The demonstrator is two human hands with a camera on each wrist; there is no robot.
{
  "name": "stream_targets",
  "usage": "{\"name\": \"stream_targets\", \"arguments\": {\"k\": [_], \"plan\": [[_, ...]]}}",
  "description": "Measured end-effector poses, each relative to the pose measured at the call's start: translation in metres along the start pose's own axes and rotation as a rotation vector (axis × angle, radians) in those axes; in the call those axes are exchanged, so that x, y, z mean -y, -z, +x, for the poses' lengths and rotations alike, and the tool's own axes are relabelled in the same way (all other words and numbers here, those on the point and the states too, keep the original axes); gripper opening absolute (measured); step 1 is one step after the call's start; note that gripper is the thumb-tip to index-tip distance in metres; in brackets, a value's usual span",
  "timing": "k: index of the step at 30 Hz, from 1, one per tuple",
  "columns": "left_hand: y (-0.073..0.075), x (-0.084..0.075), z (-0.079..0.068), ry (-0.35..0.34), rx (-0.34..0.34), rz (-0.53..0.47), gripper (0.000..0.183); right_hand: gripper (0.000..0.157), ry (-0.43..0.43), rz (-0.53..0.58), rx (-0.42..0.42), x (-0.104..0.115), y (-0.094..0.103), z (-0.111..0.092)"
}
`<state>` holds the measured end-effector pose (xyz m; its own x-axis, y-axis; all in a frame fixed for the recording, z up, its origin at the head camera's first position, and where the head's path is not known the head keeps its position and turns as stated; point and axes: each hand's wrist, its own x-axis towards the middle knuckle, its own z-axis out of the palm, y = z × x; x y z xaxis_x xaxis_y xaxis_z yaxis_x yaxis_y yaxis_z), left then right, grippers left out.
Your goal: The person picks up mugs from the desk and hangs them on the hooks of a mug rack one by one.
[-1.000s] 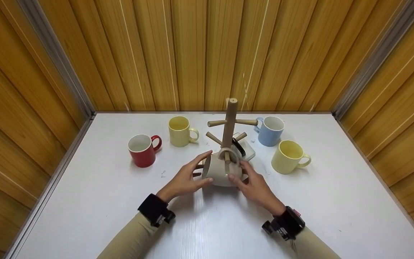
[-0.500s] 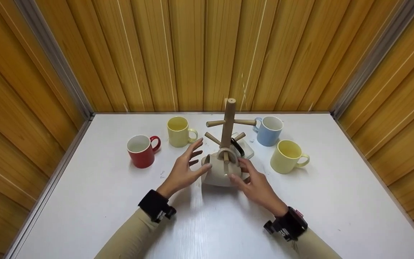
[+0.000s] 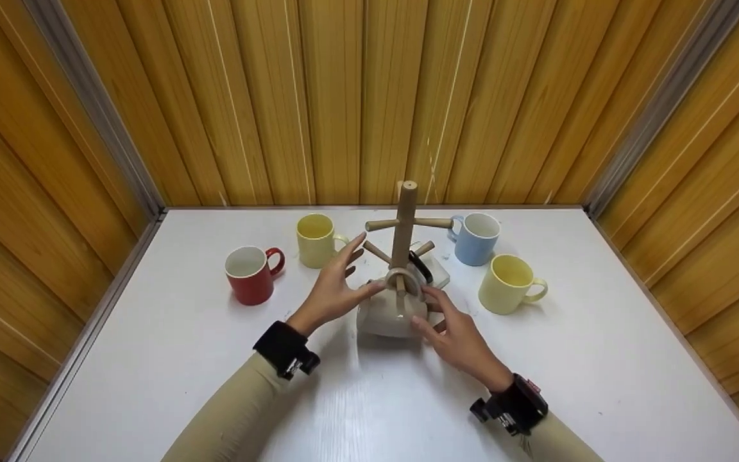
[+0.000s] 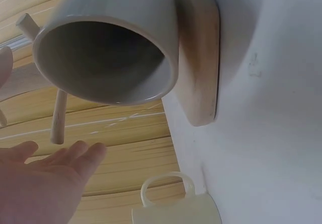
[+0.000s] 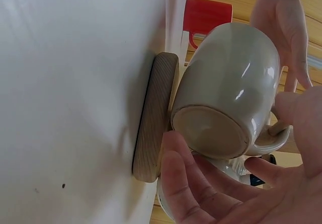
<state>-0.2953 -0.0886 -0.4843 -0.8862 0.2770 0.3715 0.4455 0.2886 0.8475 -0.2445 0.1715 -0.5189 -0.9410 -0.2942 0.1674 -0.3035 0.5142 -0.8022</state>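
A grey-beige mug point(image 3: 390, 314) hangs by its handle on a low peg of a wooden mug tree point(image 3: 403, 237), lying sideways with its mouth to the left. My left hand point(image 3: 337, 285) has its fingers straight beside the tree, the thumb overlapping the top of the mug in the head view. In the left wrist view the left hand's fingers point(image 4: 75, 158) are spread apart from the mug's mouth. My right hand point(image 3: 462, 333) is at the mug's base, its fingers loosely bent. In the right wrist view the right hand's fingertips point(image 5: 173, 143) are right at the base's edge.
A red mug point(image 3: 251, 282) and a yellow mug point(image 3: 315, 247) stand on the left. To the right are a blue mug point(image 3: 476, 240) and another yellow mug point(image 3: 504, 292). Behind the tree's post is a white thing with a black loop point(image 3: 421, 266). Wood-pattern walls enclose the white table point(image 3: 151, 359).
My left hand has let go of the grey-beige mug's rim and moved up and left, fingers straightened. The mug's mouth has tipped downward. My right hand has loosened slightly at its base.
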Motion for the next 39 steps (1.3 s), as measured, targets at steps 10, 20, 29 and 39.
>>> {"name": "stream_targets", "arguments": {"k": [10, 20, 29, 39], "plan": [[-0.003, 0.0, 0.003, -0.013, 0.009, -0.034, 0.097, 0.06, 0.006, 0.001, 0.01, 0.0, 0.0, -0.002], [-0.006, 0.002, 0.002, -0.033, -0.01, -0.064, 0.096, 0.044, 0.07, -0.111, -0.059, 0.016, 0.014, 0.0], [-0.007, 0.0, 0.004, -0.036, -0.008, -0.056, 0.095, 0.061, 0.238, -0.113, -0.253, 0.041, 0.013, 0.007], [-0.007, 0.002, 0.006, -0.035, -0.003, -0.025, 0.089, 0.086, 0.316, -0.094, -0.278, 0.052, -0.001, 0.022]]}}
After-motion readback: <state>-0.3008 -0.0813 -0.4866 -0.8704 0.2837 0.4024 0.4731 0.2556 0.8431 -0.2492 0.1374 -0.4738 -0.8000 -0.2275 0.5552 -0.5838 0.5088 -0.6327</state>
